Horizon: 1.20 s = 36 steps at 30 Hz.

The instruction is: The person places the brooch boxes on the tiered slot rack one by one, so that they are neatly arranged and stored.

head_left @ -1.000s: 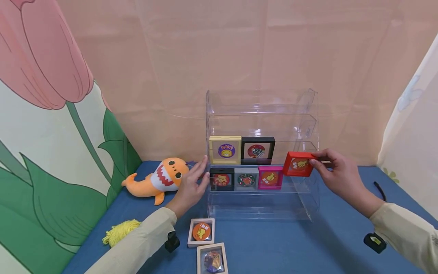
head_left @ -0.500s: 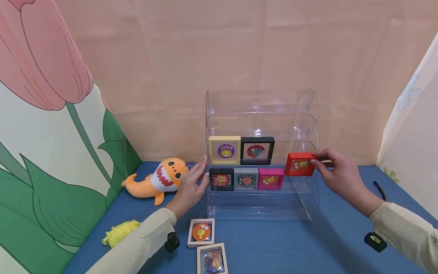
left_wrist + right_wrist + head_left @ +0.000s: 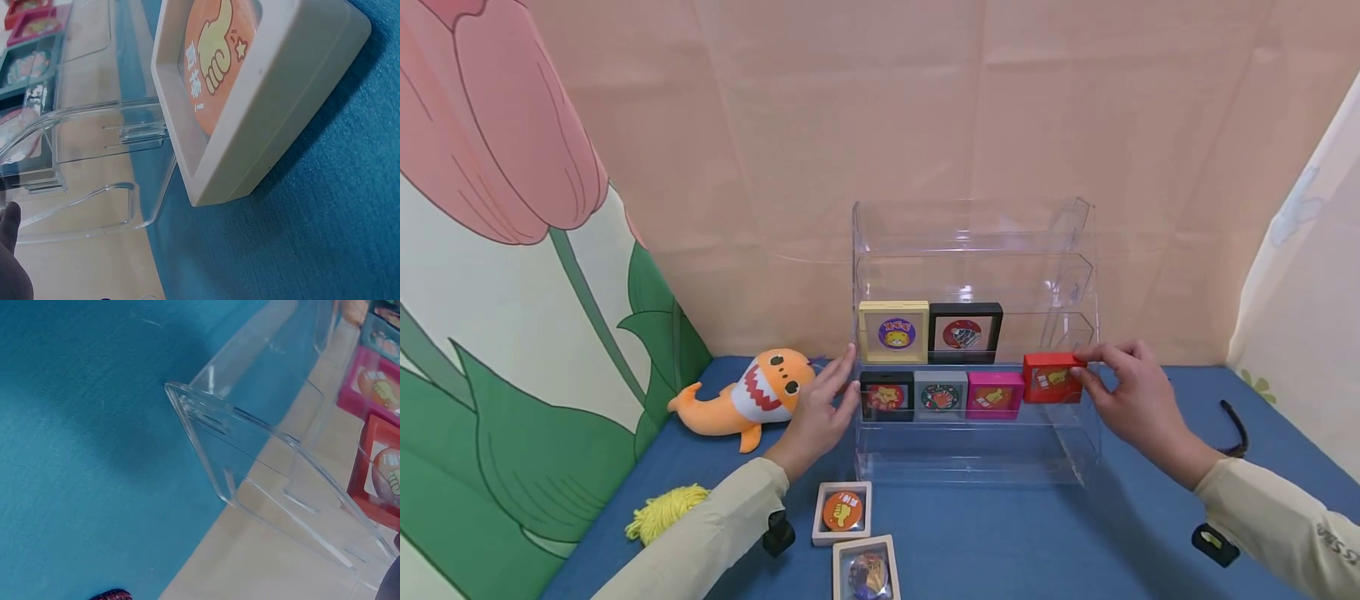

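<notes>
My right hand [image 3: 1138,404] pinches a small red framed badge box [image 3: 1051,379] by its right edge, between thumb and fingers. The box stands at the right end of a lower tier of the clear acrylic display rack [image 3: 970,454], just right of a pink box [image 3: 995,395]. In the right wrist view the red box [image 3: 375,469] shows behind the rack's clear side. My left hand [image 3: 820,417] has its fingers extended against the rack's left side. Grey [image 3: 940,395] and black [image 3: 887,396] boxes share that tier. Above them sit a cream box [image 3: 893,332] and a larger black one [image 3: 966,333].
Two pale framed boxes lie on the blue cloth in front, the upper one [image 3: 842,513] near my left sleeve, the lower one [image 3: 866,571] below it. An orange plush shark [image 3: 752,400] and yellow yarn [image 3: 666,510] lie left. A dark cord [image 3: 1238,429] is at right.
My right hand has lowered the red box from above the tier, and it now stands straighter and lower beside the pink box. My left hand has stayed at the rack's side.
</notes>
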{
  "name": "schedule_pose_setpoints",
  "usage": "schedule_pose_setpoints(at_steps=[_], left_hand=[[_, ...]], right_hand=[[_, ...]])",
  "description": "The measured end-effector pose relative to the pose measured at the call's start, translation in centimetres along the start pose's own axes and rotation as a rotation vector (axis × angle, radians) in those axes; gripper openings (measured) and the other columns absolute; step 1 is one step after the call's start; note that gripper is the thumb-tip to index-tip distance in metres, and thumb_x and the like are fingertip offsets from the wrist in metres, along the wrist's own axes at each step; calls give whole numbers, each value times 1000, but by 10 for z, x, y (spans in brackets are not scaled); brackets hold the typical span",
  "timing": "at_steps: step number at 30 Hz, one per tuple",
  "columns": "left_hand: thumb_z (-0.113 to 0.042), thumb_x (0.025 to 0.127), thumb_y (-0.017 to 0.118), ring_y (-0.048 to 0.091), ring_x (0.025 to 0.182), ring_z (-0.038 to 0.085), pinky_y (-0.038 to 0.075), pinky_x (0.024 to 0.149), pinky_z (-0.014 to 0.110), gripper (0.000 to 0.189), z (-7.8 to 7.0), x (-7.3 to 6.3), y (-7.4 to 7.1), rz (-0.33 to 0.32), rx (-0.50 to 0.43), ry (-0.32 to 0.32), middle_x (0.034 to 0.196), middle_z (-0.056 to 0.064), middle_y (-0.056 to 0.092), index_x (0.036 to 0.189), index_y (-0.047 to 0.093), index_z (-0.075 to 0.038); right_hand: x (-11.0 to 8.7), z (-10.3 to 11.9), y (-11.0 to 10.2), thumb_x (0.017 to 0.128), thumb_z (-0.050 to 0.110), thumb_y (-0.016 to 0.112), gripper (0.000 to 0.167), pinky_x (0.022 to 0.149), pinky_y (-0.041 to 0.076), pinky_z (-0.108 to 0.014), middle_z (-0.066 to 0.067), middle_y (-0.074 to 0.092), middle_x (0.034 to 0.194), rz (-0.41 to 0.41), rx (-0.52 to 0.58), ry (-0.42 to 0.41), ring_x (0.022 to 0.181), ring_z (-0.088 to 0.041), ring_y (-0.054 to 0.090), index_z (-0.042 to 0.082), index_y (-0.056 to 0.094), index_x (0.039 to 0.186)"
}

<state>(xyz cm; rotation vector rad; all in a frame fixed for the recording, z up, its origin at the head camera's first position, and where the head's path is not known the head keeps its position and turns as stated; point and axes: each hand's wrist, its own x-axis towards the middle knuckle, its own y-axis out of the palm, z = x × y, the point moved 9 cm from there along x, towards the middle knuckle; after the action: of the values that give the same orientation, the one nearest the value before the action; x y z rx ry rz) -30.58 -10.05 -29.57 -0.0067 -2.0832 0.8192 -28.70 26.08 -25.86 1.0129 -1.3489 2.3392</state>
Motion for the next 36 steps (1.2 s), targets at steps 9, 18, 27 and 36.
schedule_pose_setpoints(at_steps=[9, 18, 27, 36], left_hand=[[-6, 93, 58, 44, 127, 23, 41, 96, 33, 57, -1, 0, 0, 2, 7, -1, 143, 9, 43, 145, 35, -5], [-1, 91, 60, 45, 126, 24, 41, 95, 34, 58, -2, 0, -1, -14, 5, 11, 143, 10, 43, 144, 37, -3], [0, 90, 60, 45, 126, 24, 41, 96, 33, 58, -2, 1, -1, -10, -3, 12, 142, 11, 44, 143, 37, -2], [0, 90, 60, 45, 126, 25, 41, 95, 34, 59, -1, 0, -1, -6, 1, 7, 143, 10, 44, 144, 37, -3]], right_hand=[[-8, 0, 8, 77, 4, 77, 28, 61, 51, -52, -15, 59, 97, 23, -17, -12, 94, -31, 47, 3, 66, 103], [-15, 1, 13, 75, 8, 79, 28, 59, 53, -48, -12, 59, 93, 33, -62, -60, 88, -26, 50, 5, 67, 101], [-16, -2, 17, 77, 15, 78, 28, 54, 54, -46, -15, 57, 94, 81, -111, -16, 87, -28, 50, 6, 67, 101], [-13, -1, 18, 77, 18, 77, 28, 47, 51, -38, -15, 55, 91, 133, -149, 15, 81, -28, 50, 7, 66, 100]])
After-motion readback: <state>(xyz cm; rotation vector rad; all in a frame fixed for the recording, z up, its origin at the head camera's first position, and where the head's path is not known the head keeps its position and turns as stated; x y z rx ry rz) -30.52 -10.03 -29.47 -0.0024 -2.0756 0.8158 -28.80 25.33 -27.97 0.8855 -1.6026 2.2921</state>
